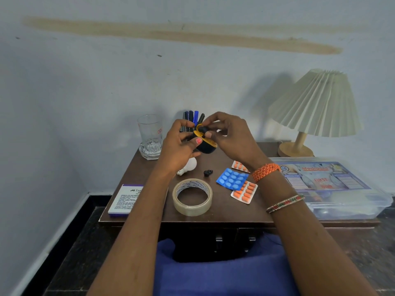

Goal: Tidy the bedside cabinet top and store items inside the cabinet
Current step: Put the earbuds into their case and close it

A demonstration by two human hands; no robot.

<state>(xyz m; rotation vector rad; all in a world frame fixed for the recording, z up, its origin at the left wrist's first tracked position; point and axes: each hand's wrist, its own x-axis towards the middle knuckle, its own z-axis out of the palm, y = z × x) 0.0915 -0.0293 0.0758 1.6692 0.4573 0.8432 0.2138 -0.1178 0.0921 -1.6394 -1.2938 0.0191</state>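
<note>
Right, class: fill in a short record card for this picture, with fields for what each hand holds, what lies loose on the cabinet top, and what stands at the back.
left hand: holds the open earbud case
right hand: pinches one earbud at the case
loose on cabinet top: second earbud, tape roll, blue pill strip, orange pill strips, bulb, white box
at the back: glass, pens, lamp
right side: first aid box

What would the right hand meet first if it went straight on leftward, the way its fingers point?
The open earbud case held in the left hand; the right hand already pinches an earbud just above it.
</note>
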